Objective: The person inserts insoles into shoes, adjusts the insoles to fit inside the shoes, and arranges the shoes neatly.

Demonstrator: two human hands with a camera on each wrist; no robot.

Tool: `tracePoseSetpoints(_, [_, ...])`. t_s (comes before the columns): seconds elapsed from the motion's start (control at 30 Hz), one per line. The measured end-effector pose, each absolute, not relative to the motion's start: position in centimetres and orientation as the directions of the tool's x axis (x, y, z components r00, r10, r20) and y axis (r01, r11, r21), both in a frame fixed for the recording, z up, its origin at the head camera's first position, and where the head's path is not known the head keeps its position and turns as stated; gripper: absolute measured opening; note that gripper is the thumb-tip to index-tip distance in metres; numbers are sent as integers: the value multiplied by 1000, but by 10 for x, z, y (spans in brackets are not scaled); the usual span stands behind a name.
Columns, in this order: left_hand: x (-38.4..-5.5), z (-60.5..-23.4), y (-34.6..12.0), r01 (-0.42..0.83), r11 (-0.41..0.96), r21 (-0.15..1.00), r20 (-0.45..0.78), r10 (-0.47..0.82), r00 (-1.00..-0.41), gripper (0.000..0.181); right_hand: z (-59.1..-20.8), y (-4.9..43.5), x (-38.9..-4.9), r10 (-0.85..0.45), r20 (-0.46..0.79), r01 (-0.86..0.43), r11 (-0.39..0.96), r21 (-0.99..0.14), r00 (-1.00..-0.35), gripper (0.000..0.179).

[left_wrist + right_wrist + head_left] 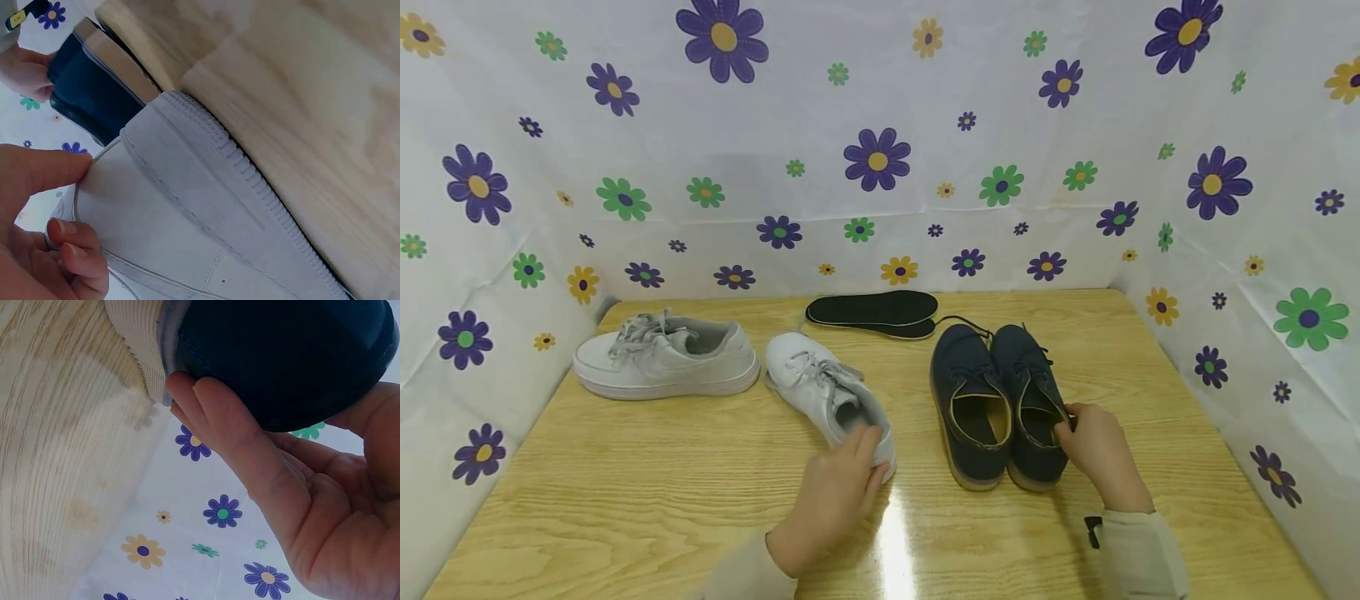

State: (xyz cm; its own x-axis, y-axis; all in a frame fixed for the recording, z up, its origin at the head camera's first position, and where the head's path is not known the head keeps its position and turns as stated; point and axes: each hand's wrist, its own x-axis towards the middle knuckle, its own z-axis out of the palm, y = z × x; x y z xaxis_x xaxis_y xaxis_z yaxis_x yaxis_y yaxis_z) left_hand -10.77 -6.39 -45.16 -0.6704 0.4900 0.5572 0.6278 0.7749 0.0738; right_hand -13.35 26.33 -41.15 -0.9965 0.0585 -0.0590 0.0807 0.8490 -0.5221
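My left hand (pixel 835 487) is at the heel of a white lace-up sneaker (pixel 801 375), fingers over the collar; it is blurred in the head view. In the left wrist view, one finger touches the collar of that sneaker (pixel 169 194) and others curl beside it. On the right, my right hand (pixel 1097 446) grips the side collar of a navy lace-up shoe (pixel 1018 354). The right wrist view has fingers against the dark upper (pixel 281 356), near its pale ribbed sole. Its navy mate (pixel 958 358) stands close alongside on the left.
Another white sneaker (pixel 670 367) lies toward the left, toe pointing left. Black insoles (pixel 872 310), partly overlapping, lie at the back near the navy toes. A dark cord (pixel 966 322) runs beside them. Flower-patterned white cloth (pixel 805 125) encloses the wooden tabletop (pixel 625 500) at the back and sides.
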Motion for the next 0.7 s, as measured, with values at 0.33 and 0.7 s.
tracePoseSetpoints(0.33, [-92, -452, -53, 715, 692, 101, 564, 552, -614, 42, -412, 264, -134, 55, -65, 81, 846, -527, -996, 38])
tracePoseSetpoints(0.7, [-70, -450, -37, 817, 565, 119, 541, 653, -530, 36, -413, 264, -134, 50, -71, 80, 851, -519, -996, 38])
